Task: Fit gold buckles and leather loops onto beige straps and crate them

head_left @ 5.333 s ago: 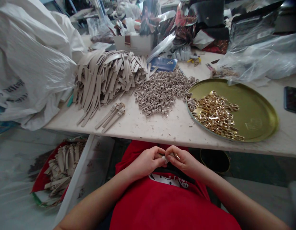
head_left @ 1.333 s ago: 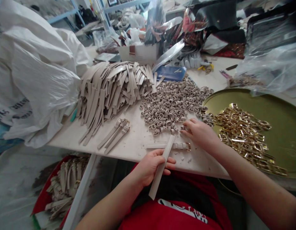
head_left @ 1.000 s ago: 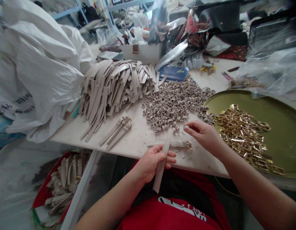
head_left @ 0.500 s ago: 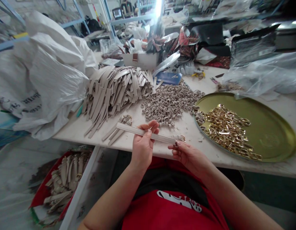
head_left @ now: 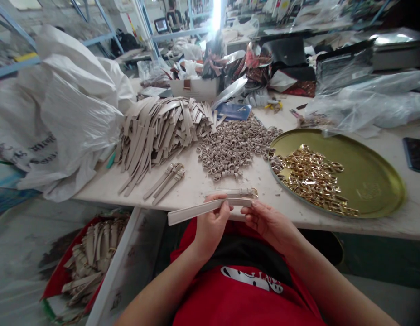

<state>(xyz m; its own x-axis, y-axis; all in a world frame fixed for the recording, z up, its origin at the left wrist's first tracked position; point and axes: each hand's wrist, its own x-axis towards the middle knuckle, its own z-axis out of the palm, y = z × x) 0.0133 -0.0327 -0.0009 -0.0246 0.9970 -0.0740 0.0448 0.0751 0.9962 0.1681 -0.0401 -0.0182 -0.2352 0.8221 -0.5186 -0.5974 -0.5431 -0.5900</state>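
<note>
A beige strap (head_left: 192, 212) is held between both hands just in front of the table edge. My left hand (head_left: 213, 222) pinches it near the middle, thumb on top. At its right end, the fingertips of my right hand (head_left: 269, 222) grip the strap; whatever else they may hold is hidden. Behind my hands lies a strap with a gold buckle (head_left: 245, 192). Several buckled straps (head_left: 167, 181) rest to the left. Farther back are a large pile of plain beige straps (head_left: 162, 131) and a heap of small beige strap loops (head_left: 230, 147).
On the right, a round gold-coloured tray (head_left: 369, 172) holds many gold buckles (head_left: 311, 179). A phone (head_left: 415, 154) lies beyond it. A white sack (head_left: 67, 108) stands at left, above a red-rimmed container (head_left: 60, 269) of finished-looking straps. Scissors (head_left: 273, 106) lie at the back.
The strap's left end has swung down toward me, and the strap now bends slightly. My left hand has slid right, closer to my right hand. The view has shifted slightly.
</note>
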